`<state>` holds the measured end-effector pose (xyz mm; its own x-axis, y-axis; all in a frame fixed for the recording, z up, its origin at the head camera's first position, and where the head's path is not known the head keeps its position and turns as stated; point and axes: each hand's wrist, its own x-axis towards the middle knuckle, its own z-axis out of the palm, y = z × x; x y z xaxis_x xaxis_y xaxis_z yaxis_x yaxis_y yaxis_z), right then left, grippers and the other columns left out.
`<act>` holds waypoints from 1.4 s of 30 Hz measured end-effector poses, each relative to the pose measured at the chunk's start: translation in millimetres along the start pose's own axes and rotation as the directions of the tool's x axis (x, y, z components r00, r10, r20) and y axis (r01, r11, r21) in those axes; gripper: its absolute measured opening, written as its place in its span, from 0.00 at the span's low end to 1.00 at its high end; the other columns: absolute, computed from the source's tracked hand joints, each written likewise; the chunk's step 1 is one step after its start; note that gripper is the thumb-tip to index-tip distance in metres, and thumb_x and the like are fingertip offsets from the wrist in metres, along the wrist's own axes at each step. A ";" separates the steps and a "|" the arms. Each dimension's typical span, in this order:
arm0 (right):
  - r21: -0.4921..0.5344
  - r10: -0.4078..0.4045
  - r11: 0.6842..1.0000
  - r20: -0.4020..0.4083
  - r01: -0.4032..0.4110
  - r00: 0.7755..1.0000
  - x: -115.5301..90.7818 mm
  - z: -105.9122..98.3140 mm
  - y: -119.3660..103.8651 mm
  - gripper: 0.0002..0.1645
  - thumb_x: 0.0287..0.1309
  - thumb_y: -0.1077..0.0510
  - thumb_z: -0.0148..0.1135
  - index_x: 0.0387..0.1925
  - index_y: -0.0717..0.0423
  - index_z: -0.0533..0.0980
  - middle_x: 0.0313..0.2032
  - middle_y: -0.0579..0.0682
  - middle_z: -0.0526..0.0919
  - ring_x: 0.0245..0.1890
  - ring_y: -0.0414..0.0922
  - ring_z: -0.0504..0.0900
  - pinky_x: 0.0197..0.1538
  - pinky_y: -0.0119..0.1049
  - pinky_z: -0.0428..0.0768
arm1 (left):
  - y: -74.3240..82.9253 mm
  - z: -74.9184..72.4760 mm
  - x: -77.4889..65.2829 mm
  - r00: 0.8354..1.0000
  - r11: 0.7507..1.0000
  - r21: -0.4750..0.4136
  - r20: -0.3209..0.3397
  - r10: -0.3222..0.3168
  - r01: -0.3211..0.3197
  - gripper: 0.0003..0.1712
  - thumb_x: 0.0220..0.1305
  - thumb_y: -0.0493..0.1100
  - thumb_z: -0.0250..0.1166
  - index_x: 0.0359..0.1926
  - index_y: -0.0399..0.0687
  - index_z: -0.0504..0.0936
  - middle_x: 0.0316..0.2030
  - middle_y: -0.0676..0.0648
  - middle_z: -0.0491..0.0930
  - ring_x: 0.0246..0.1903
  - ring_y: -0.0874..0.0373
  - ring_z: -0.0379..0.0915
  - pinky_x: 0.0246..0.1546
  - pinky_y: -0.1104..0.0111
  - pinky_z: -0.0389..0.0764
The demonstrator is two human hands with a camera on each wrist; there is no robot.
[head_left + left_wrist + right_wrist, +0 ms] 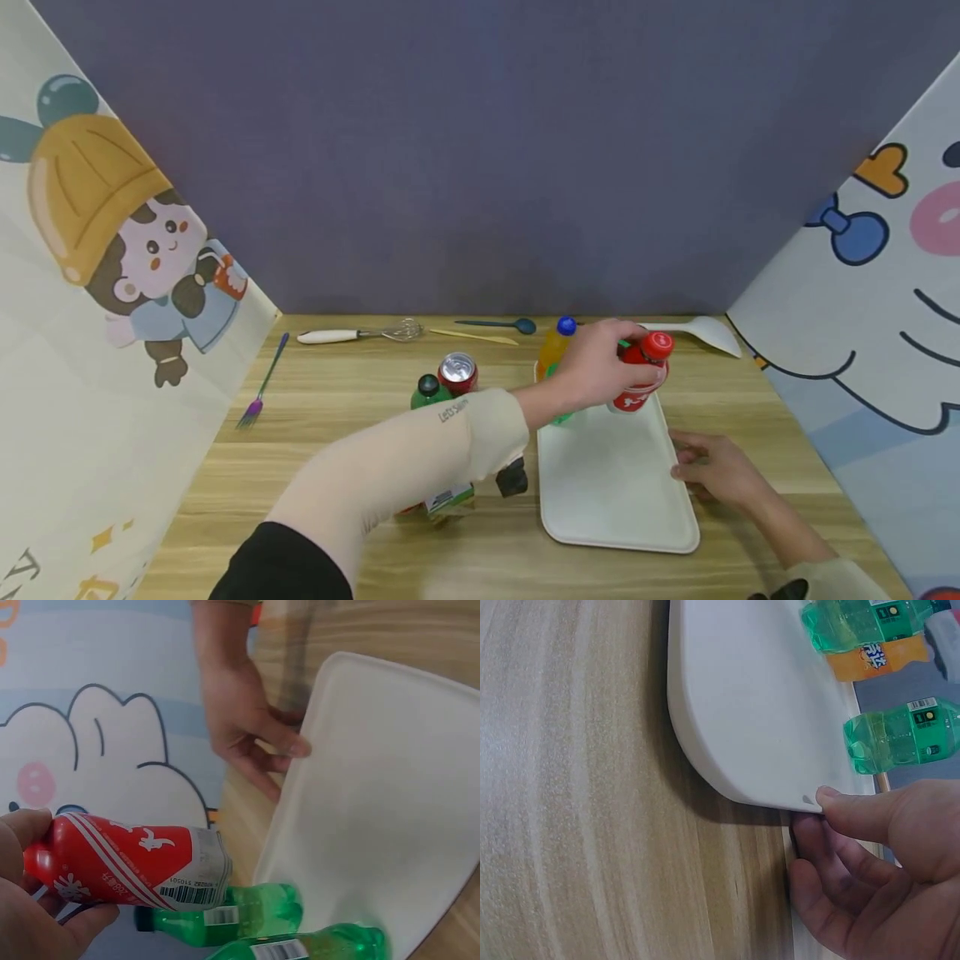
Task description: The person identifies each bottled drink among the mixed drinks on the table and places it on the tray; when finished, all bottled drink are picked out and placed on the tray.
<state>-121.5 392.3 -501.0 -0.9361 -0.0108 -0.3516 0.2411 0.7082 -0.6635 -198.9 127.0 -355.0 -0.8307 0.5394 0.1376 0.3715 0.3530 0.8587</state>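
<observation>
My left hand [600, 367] grips a red bottle [142, 859] with a red cap near its neck, close over the far right part of a white tray [618, 492]. Along the tray's near right side, my right hand [720, 471] pinches the rim, thumb on top and the other fingers curled under, as the right wrist view shows. Two green bottles [259, 911] stand at the tray's far end, largely hidden by the left hand in the head view. Beside them is an orange drink bottle [553, 346] with a blue cap.
Left of the tray, partly behind the left arm, are a red can [458, 372], a green bottle [429, 392] and a small carton [450, 498]. A whisk [360, 335], a dark spoon [498, 324] and a white ladle [708, 332] lie along the back wall. A fork [262, 387] lies far left.
</observation>
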 end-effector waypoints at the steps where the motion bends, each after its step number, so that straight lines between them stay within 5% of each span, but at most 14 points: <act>1: -0.006 -0.005 1.000 0.000 0.005 1.000 0.3 0.1 -0.1 0.41 0.60 0.60 0.72 0.71 0.69 0.66 0.45 0.62 0.83 0.32 0.46 0.82 0.29 0.42 0.83 | -1.5 2.4 -0.2 1.000 1.000 0.015 0.000 0.001 -0.001 0.24 0.62 0.51 0.76 0.57 0.54 0.84 0.46 0.60 0.83 0.35 0.72 0.77 0.34 0.79 0.80; 15: -0.033 -0.007 0.999 -0.006 0.006 1.000 2.7 1.6 -2.0 0.40 0.61 0.61 0.71 0.71 0.69 0.67 0.43 0.59 0.83 0.30 0.46 0.81 0.28 0.41 0.82 | -23.2 29.3 3.5 0.998 0.972 0.228 -0.024 -0.054 0.058 0.24 0.60 0.50 0.77 0.57 0.53 0.85 0.47 0.57 0.84 0.36 0.70 0.75 0.34 0.82 0.77; 26: -0.008 0.004 1.000 -0.001 -0.004 1.000 0.8 2.1 0.9 0.40 0.62 0.61 0.70 0.72 0.69 0.66 0.43 0.59 0.83 0.30 0.46 0.80 0.28 0.40 0.82 | -32.5 47.4 8.1 0.991 0.947 0.291 -0.051 -0.126 0.135 0.22 0.60 0.47 0.77 0.54 0.52 0.85 0.44 0.57 0.87 0.34 0.70 0.76 0.34 0.82 0.77; 34: 0.023 -0.008 1.000 -0.004 0.009 1.000 -0.4 3.0 1.5 0.41 0.63 0.61 0.70 0.72 0.69 0.64 0.44 0.59 0.83 0.30 0.47 0.81 0.27 0.40 0.82 | -37.5 53.9 11.4 0.974 0.952 0.211 -0.083 -0.209 0.222 0.21 0.60 0.46 0.77 0.53 0.52 0.84 0.45 0.56 0.86 0.37 0.67 0.78 0.38 0.76 0.82; 42: 0.011 -0.016 1.000 0.002 0.016 1.000 -0.8 1.9 3.3 0.41 0.63 0.60 0.70 0.73 0.69 0.64 0.45 0.60 0.83 0.32 0.47 0.81 0.29 0.42 0.82 | -33.4 54.8 14.4 0.958 0.918 0.277 -0.036 -0.284 0.282 0.25 0.60 0.46 0.77 0.58 0.53 0.82 0.47 0.55 0.86 0.39 0.65 0.80 0.41 0.75 0.84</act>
<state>-119.4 393.4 -504.1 -0.9392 -0.0233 -0.3425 0.2292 0.7001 -0.6763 -200.6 164.8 -408.8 -0.9162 0.3895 -0.0940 0.2217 0.6883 0.6907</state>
